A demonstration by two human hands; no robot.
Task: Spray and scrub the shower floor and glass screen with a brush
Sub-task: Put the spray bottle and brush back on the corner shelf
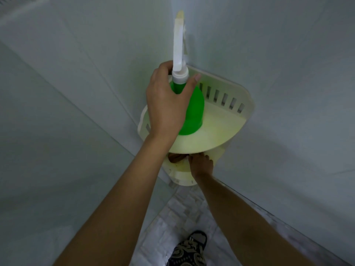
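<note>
A green spray bottle with a white trigger head stands on the top tier of a cream corner shelf. My left hand wraps around the bottle's neck just below the white cap. My right hand reaches into the lower tier, under the top one. A brown object lies there beside its fingers. The top shelf hides the fingertips, so I cannot tell what they hold.
Pale tiled walls meet in the corner behind the shelf. White mosaic shower floor lies below, with my patterned slipper at the bottom edge. A dark strip runs along the base of the right wall.
</note>
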